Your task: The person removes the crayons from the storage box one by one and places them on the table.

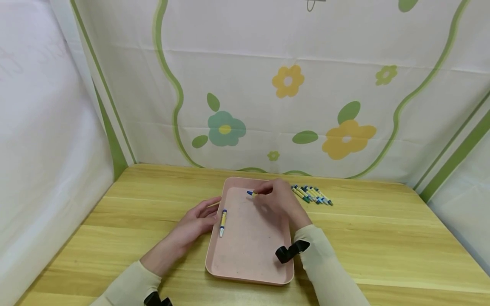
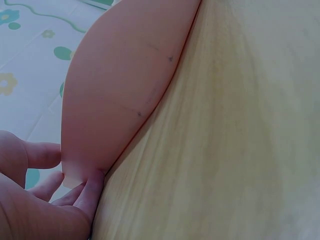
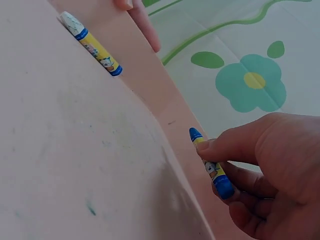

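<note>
A pink tray [image 1: 252,255] lies on the wooden table. My left hand [image 1: 195,225] holds its left edge, thumb at the rim and fingers [image 2: 91,197] against the outer wall. In my right hand [image 1: 279,197] a blue crayon [image 3: 210,167] with a yellow wrapper is pinched between thumb and fingers, over the far part of the tray. A white crayon [image 1: 223,223], also yellow-wrapped with blue bands, rests inside along the tray's left wall; the right wrist view shows its white tip [image 3: 72,22].
Several more crayons [image 1: 311,194] lie side by side on the table [image 1: 367,238], just right of the tray's far end. A white flowered cloth [image 1: 252,85] hangs behind the table, with white cloth at both sides. Small dark marks spot the tray floor.
</note>
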`<act>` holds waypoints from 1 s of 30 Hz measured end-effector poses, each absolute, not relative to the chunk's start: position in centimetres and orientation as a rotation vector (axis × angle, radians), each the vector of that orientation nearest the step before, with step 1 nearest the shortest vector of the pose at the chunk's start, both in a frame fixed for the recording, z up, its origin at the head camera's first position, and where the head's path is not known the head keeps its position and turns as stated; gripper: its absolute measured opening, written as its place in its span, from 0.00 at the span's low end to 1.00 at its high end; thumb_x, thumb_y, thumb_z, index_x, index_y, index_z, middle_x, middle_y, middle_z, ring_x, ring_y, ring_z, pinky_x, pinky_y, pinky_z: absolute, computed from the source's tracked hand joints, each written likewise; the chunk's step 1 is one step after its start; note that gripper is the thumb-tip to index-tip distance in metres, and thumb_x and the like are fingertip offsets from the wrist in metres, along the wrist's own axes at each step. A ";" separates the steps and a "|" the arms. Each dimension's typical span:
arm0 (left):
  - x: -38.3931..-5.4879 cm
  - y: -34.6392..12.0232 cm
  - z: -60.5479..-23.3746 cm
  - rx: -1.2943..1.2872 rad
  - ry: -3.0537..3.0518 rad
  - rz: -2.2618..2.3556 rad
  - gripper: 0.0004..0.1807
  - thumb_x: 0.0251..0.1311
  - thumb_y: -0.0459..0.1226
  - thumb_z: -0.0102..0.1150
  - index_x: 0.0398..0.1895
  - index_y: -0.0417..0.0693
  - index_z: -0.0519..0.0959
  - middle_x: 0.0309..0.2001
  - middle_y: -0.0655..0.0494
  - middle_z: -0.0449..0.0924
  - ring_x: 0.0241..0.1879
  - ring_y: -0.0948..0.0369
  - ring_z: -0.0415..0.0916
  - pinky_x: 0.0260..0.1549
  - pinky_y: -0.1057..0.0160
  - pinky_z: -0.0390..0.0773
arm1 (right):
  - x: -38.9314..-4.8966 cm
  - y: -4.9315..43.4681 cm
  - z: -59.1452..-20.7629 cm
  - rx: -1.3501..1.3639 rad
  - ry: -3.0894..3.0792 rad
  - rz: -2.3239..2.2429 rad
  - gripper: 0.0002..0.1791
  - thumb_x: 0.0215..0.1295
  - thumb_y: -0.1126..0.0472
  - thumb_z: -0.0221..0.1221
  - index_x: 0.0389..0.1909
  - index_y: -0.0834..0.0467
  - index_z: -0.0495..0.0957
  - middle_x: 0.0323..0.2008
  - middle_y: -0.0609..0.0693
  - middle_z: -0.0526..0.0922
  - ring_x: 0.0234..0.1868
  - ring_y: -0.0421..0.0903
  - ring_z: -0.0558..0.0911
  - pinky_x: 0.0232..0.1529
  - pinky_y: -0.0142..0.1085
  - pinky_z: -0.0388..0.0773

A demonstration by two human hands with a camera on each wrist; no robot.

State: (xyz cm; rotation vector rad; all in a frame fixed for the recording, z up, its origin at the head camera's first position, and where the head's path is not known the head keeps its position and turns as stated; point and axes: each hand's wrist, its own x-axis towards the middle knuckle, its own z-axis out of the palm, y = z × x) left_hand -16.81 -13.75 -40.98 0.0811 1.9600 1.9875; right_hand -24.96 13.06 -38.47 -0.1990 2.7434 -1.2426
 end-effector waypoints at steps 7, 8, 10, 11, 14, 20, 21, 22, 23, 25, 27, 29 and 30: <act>-16.9 -13.7 -41.1 0.080 1.961 1.988 0.33 0.77 0.34 0.55 0.83 0.49 0.61 0.83 0.40 0.59 0.81 0.44 0.60 0.73 0.51 0.72 | -25.0 13.6 -38.2 -0.240 2.749 -1.269 0.08 0.67 0.58 0.72 0.44 0.45 0.93 0.45 0.46 0.92 0.42 0.45 0.85 0.41 0.37 0.83; -16.9 -13.7 -41.1 0.081 1.960 1.989 0.33 0.77 0.34 0.55 0.83 0.49 0.61 0.83 0.40 0.59 0.81 0.44 0.60 0.72 0.52 0.73 | -25.0 13.7 -38.2 -0.238 2.745 -1.275 0.08 0.67 0.58 0.72 0.44 0.45 0.93 0.45 0.46 0.91 0.42 0.45 0.85 0.41 0.37 0.83; -16.9 -13.7 -41.1 0.083 1.959 1.990 0.33 0.77 0.34 0.55 0.83 0.49 0.61 0.83 0.40 0.59 0.81 0.44 0.60 0.72 0.52 0.73 | -25.0 13.8 -38.1 -0.236 2.737 -1.289 0.08 0.68 0.58 0.72 0.45 0.45 0.93 0.45 0.46 0.91 0.42 0.45 0.85 0.41 0.36 0.83; -16.9 -13.7 -41.1 0.084 1.960 1.989 0.33 0.77 0.34 0.55 0.83 0.49 0.61 0.83 0.40 0.59 0.81 0.44 0.61 0.72 0.52 0.73 | -25.1 13.8 -38.0 -0.231 2.731 -1.299 0.08 0.68 0.57 0.72 0.45 0.45 0.93 0.45 0.46 0.91 0.42 0.45 0.85 0.41 0.36 0.83; -16.9 -13.7 -41.1 0.085 1.962 1.987 0.33 0.78 0.34 0.55 0.83 0.49 0.61 0.83 0.40 0.59 0.81 0.44 0.61 0.73 0.52 0.72 | -25.1 14.0 -37.7 -0.232 2.721 -1.323 0.08 0.68 0.57 0.71 0.46 0.46 0.93 0.45 0.47 0.91 0.42 0.45 0.86 0.41 0.36 0.84; -16.9 -13.8 -41.2 0.082 1.972 1.982 0.33 0.77 0.34 0.55 0.83 0.49 0.61 0.83 0.40 0.59 0.81 0.44 0.60 0.73 0.51 0.72 | -25.1 14.5 -37.1 -0.224 2.753 -1.329 0.09 0.68 0.56 0.71 0.47 0.48 0.93 0.45 0.49 0.91 0.43 0.46 0.86 0.43 0.37 0.84; -17.0 -13.8 -41.2 0.081 1.971 1.983 0.33 0.77 0.34 0.55 0.83 0.49 0.61 0.83 0.40 0.59 0.81 0.44 0.60 0.72 0.52 0.72 | -25.1 14.6 -37.0 -0.221 2.758 -1.326 0.10 0.68 0.56 0.71 0.48 0.49 0.92 0.46 0.49 0.91 0.43 0.46 0.86 0.43 0.37 0.84; -17.0 -13.8 -41.2 0.080 1.971 1.984 0.33 0.77 0.34 0.55 0.83 0.49 0.61 0.83 0.40 0.59 0.81 0.44 0.60 0.72 0.52 0.73 | -25.1 14.7 -36.9 -0.216 2.760 -1.329 0.10 0.68 0.55 0.71 0.48 0.49 0.92 0.46 0.50 0.91 0.44 0.47 0.86 0.44 0.38 0.84; -17.0 -13.8 -41.2 0.075 1.971 1.987 0.33 0.77 0.34 0.56 0.83 0.50 0.62 0.83 0.40 0.59 0.81 0.44 0.61 0.72 0.53 0.73 | -25.1 14.8 -36.8 -0.215 2.766 -1.328 0.10 0.68 0.55 0.71 0.48 0.49 0.92 0.47 0.50 0.90 0.44 0.47 0.86 0.44 0.38 0.84; -17.0 -13.8 -41.1 0.072 1.970 1.988 0.33 0.77 0.35 0.56 0.83 0.50 0.62 0.83 0.40 0.60 0.81 0.45 0.61 0.71 0.53 0.73 | -25.2 15.0 -36.7 -0.209 2.772 -1.337 0.10 0.68 0.55 0.72 0.48 0.50 0.92 0.48 0.50 0.90 0.45 0.48 0.86 0.44 0.38 0.84; -17.0 -13.8 -41.1 0.072 1.968 1.989 0.33 0.77 0.35 0.56 0.83 0.50 0.62 0.83 0.40 0.60 0.81 0.45 0.61 0.72 0.53 0.73 | -25.2 15.2 -36.6 -0.198 2.777 -1.342 0.10 0.69 0.55 0.71 0.49 0.49 0.92 0.49 0.50 0.90 0.46 0.48 0.86 0.44 0.38 0.84; -17.0 -13.8 -41.1 0.073 1.967 1.988 0.33 0.77 0.35 0.56 0.83 0.50 0.61 0.83 0.40 0.60 0.81 0.44 0.61 0.72 0.52 0.73 | -25.2 15.4 -36.6 -0.188 2.782 -1.359 0.10 0.69 0.55 0.71 0.49 0.50 0.92 0.50 0.51 0.90 0.47 0.48 0.86 0.45 0.38 0.85; -17.0 -13.9 -41.1 0.078 1.965 1.987 0.33 0.77 0.35 0.56 0.83 0.50 0.61 0.83 0.40 0.59 0.81 0.44 0.60 0.72 0.52 0.73 | -25.2 15.5 -36.6 -0.183 2.786 -1.369 0.10 0.69 0.56 0.71 0.49 0.50 0.92 0.50 0.51 0.90 0.47 0.48 0.86 0.45 0.38 0.85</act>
